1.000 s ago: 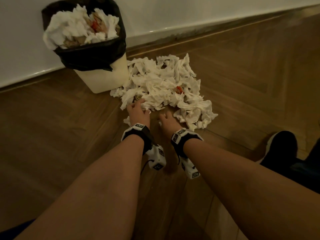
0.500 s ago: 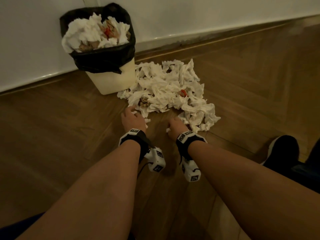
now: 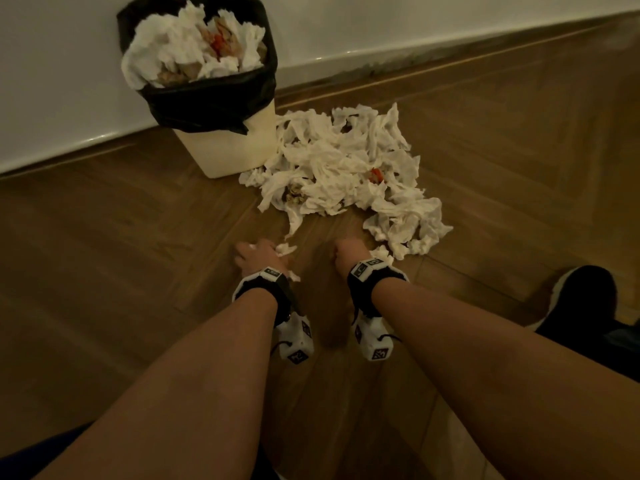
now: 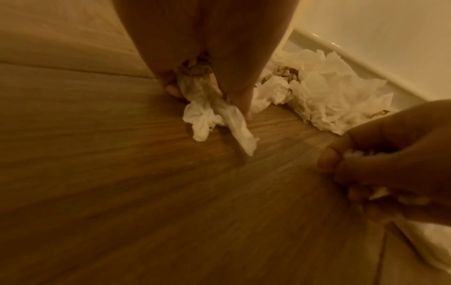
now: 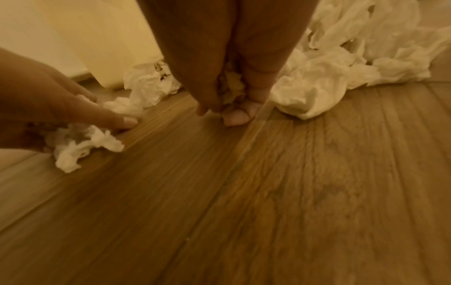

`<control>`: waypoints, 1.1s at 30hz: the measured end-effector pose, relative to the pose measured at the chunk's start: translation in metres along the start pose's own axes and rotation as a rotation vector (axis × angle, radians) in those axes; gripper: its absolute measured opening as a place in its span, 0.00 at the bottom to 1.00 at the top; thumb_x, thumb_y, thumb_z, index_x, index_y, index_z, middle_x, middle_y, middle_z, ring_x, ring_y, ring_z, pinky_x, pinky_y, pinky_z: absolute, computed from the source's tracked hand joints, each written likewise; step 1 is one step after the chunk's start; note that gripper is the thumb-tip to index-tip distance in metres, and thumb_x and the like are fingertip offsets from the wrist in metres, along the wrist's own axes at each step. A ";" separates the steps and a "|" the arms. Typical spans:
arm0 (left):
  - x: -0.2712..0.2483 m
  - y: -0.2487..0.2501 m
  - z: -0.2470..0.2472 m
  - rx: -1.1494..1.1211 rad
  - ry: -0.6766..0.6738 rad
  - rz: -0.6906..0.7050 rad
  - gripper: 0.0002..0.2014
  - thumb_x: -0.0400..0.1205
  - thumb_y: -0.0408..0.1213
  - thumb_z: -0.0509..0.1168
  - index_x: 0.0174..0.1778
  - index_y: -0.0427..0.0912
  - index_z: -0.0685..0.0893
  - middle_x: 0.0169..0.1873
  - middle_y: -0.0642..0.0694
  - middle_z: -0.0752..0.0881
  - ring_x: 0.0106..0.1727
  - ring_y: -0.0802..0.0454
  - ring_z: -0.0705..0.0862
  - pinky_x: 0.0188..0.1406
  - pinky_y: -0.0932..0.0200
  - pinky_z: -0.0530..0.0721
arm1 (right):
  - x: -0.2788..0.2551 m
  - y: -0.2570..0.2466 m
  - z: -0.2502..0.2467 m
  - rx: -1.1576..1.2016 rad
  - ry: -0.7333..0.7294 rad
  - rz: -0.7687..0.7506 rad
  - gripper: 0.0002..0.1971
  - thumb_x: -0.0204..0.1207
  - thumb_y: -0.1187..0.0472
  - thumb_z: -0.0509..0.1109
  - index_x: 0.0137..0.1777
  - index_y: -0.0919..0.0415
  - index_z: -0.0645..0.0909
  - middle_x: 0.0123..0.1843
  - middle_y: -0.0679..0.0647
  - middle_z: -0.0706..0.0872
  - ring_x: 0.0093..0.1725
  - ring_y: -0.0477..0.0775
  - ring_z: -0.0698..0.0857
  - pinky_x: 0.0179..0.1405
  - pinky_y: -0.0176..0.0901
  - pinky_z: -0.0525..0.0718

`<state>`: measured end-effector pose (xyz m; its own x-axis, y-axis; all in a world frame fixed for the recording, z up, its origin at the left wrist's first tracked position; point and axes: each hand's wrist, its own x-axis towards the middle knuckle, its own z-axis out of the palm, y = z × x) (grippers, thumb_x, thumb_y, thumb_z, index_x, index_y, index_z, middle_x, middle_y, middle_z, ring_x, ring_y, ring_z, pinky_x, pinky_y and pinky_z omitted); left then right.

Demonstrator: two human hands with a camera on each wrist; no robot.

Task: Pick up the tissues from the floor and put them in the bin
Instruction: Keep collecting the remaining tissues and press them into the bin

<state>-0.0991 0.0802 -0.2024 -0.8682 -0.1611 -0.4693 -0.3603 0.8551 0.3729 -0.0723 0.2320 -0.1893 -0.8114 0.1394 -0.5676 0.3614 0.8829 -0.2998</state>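
bin (image 3: 239, 147): one, full | left hand (image 3: 258, 256): clutching tissue (image 4: 207, 113); right hand (image 3: 349, 254): clutching crumpled tissue (image 5: 231, 86)

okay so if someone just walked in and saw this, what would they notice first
Probably the big heap of crumpled white tissues on the wooden floor, right beside the bin, which is already piled full. Nearer, the left hand and right hand each grip a small wad.

Both hands, left (image 3: 258, 256) and right (image 3: 349, 254), curled, arms outstretched
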 end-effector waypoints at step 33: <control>-0.025 0.052 -0.121 -0.479 -0.125 0.168 0.15 0.82 0.25 0.55 0.60 0.40 0.81 0.63 0.38 0.80 0.59 0.38 0.80 0.51 0.54 0.79 | -0.047 -0.036 -0.118 0.241 0.176 0.008 0.15 0.79 0.69 0.60 0.63 0.58 0.77 0.58 0.59 0.83 0.49 0.58 0.85 0.49 0.50 0.86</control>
<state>-0.1380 0.0692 -0.0743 -0.8905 0.0443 -0.4528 -0.3606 0.5381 0.7618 -0.1009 0.2464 -0.0616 -0.8676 0.2402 -0.4354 0.4498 0.7525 -0.4811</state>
